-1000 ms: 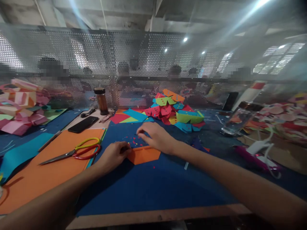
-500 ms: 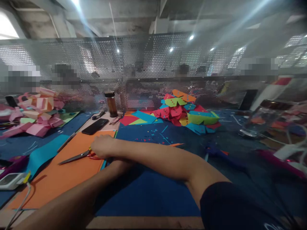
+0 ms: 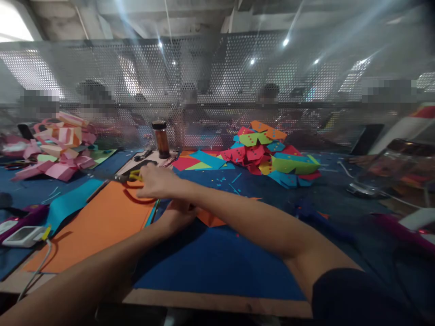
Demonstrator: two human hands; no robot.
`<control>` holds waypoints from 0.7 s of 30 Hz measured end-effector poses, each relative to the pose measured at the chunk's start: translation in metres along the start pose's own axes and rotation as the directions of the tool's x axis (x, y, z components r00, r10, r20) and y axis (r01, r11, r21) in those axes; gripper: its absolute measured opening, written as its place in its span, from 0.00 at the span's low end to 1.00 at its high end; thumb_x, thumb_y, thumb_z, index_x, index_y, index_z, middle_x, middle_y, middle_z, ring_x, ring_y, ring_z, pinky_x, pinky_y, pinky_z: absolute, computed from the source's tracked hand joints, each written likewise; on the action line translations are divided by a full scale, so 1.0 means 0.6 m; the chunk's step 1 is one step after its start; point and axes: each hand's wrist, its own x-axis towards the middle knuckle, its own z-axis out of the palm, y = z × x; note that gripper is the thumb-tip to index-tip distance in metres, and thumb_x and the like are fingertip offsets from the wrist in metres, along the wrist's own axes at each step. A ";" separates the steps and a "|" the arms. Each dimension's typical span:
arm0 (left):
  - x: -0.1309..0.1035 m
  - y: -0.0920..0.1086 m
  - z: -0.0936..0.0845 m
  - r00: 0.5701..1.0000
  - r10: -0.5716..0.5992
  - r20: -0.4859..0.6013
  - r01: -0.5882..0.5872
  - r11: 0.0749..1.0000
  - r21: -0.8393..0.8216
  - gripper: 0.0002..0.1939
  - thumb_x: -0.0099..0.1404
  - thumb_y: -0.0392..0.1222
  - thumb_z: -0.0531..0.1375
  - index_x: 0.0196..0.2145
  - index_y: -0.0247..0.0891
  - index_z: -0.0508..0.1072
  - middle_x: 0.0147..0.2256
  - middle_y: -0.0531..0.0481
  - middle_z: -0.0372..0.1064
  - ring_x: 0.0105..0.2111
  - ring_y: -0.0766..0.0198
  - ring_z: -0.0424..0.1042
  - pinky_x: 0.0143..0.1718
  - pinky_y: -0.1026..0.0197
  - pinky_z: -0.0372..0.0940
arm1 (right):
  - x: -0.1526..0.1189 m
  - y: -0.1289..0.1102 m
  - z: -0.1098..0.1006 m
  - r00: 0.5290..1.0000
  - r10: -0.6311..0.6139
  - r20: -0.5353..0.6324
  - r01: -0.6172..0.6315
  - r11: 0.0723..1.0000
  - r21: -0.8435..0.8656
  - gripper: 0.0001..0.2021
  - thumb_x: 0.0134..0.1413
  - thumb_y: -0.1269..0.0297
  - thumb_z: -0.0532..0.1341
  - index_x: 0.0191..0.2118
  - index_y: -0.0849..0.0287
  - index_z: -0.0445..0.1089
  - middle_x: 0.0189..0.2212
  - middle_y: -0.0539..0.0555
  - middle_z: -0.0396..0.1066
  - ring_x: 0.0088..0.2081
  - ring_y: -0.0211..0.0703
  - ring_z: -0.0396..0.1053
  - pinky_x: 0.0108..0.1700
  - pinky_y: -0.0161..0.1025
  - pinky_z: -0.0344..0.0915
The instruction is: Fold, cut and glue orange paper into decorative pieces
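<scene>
My right hand (image 3: 155, 181) reaches across to the left and grips the yellow and red handles of a pair of scissors (image 3: 131, 177), whose blades point left above the orange paper stack (image 3: 112, 222). My left hand (image 3: 178, 215) lies low on the blue mat (image 3: 210, 267), partly under my right forearm. An orange paper piece (image 3: 211, 219) touches or sits beside its fingers, which are mostly hidden. Behind the scissors, a dark phone (image 3: 144, 165) is partly covered.
Colourful folded papers (image 3: 258, 151) are piled at the back centre, pink ones (image 3: 64, 147) at the back left. A brown bottle (image 3: 162, 140) stands by the mesh screen (image 3: 204, 72). A clear jar (image 3: 384, 167) and blue tool (image 3: 319, 222) are at right.
My right hand has lifted the scissors off the orange stack. My left hand has shifted a little right, and the orange piece beside it now shows. The camera view has shifted slightly.
</scene>
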 end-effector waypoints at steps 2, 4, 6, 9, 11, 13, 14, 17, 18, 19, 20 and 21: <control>-0.001 -0.001 0.003 0.997 -0.016 0.079 0.014 1.000 0.019 0.16 0.70 0.45 0.59 0.52 0.37 0.70 0.51 0.44 0.69 0.45 0.55 0.73 0.45 0.49 0.71 | -0.022 0.012 -0.034 0.998 0.034 -0.050 -0.031 0.998 0.061 0.16 0.56 0.54 0.58 0.43 0.61 0.69 0.41 0.59 0.74 0.38 0.49 0.73 0.32 0.38 0.64; -0.002 0.000 0.001 0.991 -0.022 0.133 0.017 0.999 0.034 0.14 0.70 0.45 0.60 0.49 0.36 0.71 0.47 0.45 0.71 0.41 0.58 0.74 0.42 0.51 0.71 | -0.058 0.027 -0.065 0.978 0.151 -0.143 -0.109 0.957 0.267 0.13 0.54 0.55 0.61 0.37 0.61 0.68 0.34 0.56 0.75 0.33 0.45 0.71 0.31 0.37 0.61; -0.002 0.003 -0.004 0.989 -0.019 0.144 0.014 0.999 0.036 0.11 0.70 0.46 0.60 0.44 0.35 0.73 0.40 0.48 0.73 0.36 0.61 0.74 0.39 0.54 0.71 | -0.109 0.042 -0.090 0.964 0.222 -0.148 -0.130 0.877 0.463 0.09 0.52 0.61 0.64 0.34 0.61 0.68 0.32 0.54 0.74 0.32 0.40 0.69 0.31 0.35 0.60; -0.001 0.008 -0.010 0.993 -0.011 0.119 0.009 1.000 0.014 0.09 0.69 0.44 0.59 0.36 0.35 0.73 0.30 0.53 0.72 0.30 0.64 0.71 0.34 0.58 0.67 | -0.202 0.062 -0.106 0.937 0.340 -0.084 -0.207 0.733 0.648 0.07 0.52 0.64 0.63 0.35 0.61 0.67 0.27 0.49 0.70 0.25 0.35 0.65 0.28 0.34 0.59; -0.001 0.010 -0.013 0.995 -0.008 0.097 0.010 1.000 -0.019 0.08 0.67 0.43 0.58 0.34 0.37 0.74 0.28 0.54 0.72 0.28 0.63 0.70 0.32 0.61 0.64 | -0.261 0.074 -0.104 0.915 0.404 -0.016 -0.271 0.641 0.719 0.06 0.53 0.64 0.62 0.35 0.60 0.67 0.21 0.46 0.65 0.22 0.34 0.62 0.25 0.33 0.58; -0.001 0.010 -0.014 0.997 -0.014 0.072 0.018 0.998 -0.060 0.09 0.66 0.45 0.57 0.33 0.38 0.74 0.29 0.53 0.74 0.29 0.62 0.71 0.31 0.62 0.62 | -0.308 0.087 -0.096 0.884 0.467 0.027 -0.308 0.538 0.785 0.08 0.53 0.63 0.61 0.38 0.60 0.67 0.20 0.44 0.64 0.20 0.34 0.61 0.23 0.33 0.57; -0.001 0.010 -0.015 0.998 -0.026 0.055 0.031 0.996 -0.078 0.10 0.65 0.47 0.57 0.33 0.38 0.73 0.28 0.53 0.73 0.29 0.62 0.71 0.30 0.62 0.62 | -0.327 0.095 -0.092 0.864 0.503 0.025 -0.318 0.508 0.800 0.09 0.53 0.62 0.61 0.39 0.60 0.67 0.19 0.44 0.63 0.20 0.35 0.61 0.22 0.33 0.57; 0.002 0.006 -0.016 0.997 -0.068 0.020 0.070 0.989 -0.133 0.12 0.63 0.50 0.58 0.33 0.39 0.73 0.27 0.53 0.73 0.28 0.61 0.71 0.28 0.62 0.62 | -0.365 0.121 -0.079 0.818 0.573 -0.060 -0.261 0.462 0.848 0.10 0.51 0.62 0.60 0.38 0.59 0.66 0.22 0.46 0.66 0.22 0.37 0.64 0.24 0.35 0.60; 0.004 0.005 -0.016 0.997 -0.082 0.010 0.082 0.985 -0.154 0.12 0.63 0.50 0.58 0.33 0.39 0.73 0.27 0.53 0.73 0.28 0.61 0.72 0.29 0.62 0.62 | -0.372 0.129 -0.075 0.806 0.584 -0.099 -0.220 0.450 0.866 0.09 0.50 0.62 0.61 0.38 0.59 0.65 0.24 0.48 0.68 0.24 0.37 0.65 0.26 0.36 0.62; 0.005 0.003 -0.016 0.995 -0.095 0.000 0.093 0.980 -0.176 0.12 0.62 0.50 0.59 0.34 0.39 0.73 0.27 0.53 0.73 0.28 0.60 0.72 0.29 0.62 0.63 | -0.378 0.136 -0.072 0.795 0.593 -0.129 -0.186 0.441 0.878 0.09 0.49 0.62 0.61 0.37 0.59 0.65 0.27 0.49 0.69 0.25 0.38 0.66 0.28 0.37 0.63; 0.007 0.001 -0.016 0.994 -0.109 -0.010 0.105 0.975 -0.198 0.12 0.62 0.50 0.59 0.34 0.39 0.73 0.27 0.53 0.73 0.28 0.60 0.73 0.30 0.62 0.64 | -0.381 0.141 -0.070 0.784 0.602 -0.151 -0.163 0.435 0.886 0.09 0.49 0.62 0.61 0.37 0.59 0.65 0.28 0.50 0.70 0.26 0.38 0.67 0.29 0.37 0.64; 0.008 0.000 -0.017 0.992 -0.123 -0.018 0.116 0.969 -0.220 0.12 0.62 0.51 0.59 0.35 0.39 0.72 0.27 0.52 0.73 0.29 0.60 0.73 0.30 0.61 0.65 | -0.384 0.145 -0.067 0.776 0.610 -0.161 -0.156 0.433 0.888 0.09 0.49 0.62 0.62 0.37 0.58 0.65 0.28 0.50 0.70 0.26 0.38 0.67 0.30 0.38 0.64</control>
